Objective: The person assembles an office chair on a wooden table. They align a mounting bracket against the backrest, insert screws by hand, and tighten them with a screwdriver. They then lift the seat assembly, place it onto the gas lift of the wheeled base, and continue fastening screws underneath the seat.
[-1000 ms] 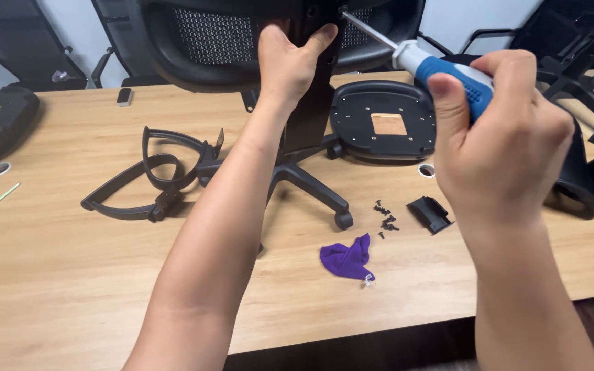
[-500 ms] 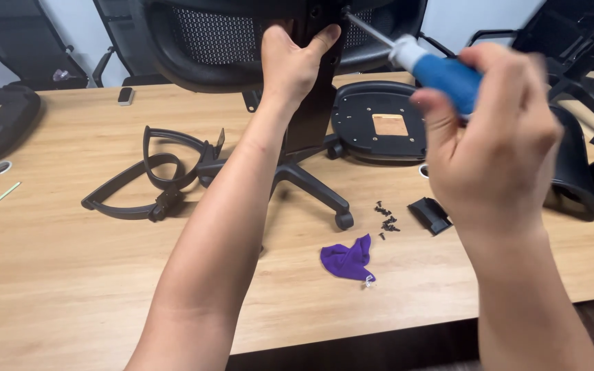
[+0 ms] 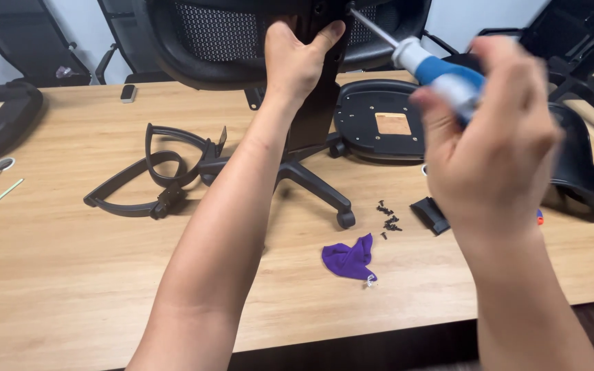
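Chair back: black mesh office-chair backrest with a black plastic spine, held upright above the light wooden tabletop, top edge of the head view.
Left hand: left hand wrapped firmly around the spine, thumb on its right side, steadying it.
Right hand: right hand closed tight round the blue-and-white handle of a screwdriver; hand is motion-blurred.
Tip: metal shaft runs up-left to the spine, just right of the left thumb. Exact seating in a screw head: cannot tell, too small.
Below spine: black five-star chair base with castors on the tabletop.
Left of spine: pair of black curved plastic armrests lying flat.
Right of spine: round black seat plate with a tan square centre.
Below-right of spine: small heap of loose black screws, near it a crumpled purple cloth and a small black plastic bracket.
Risk 1: tip close to thumb; a slip off the screw would likely jab it.
Risk 2: backrest held one-handed; torque could twist it and cam out the tip.
Risk 3: loose screws sit unprotected; an elbow sweep could scatter them.
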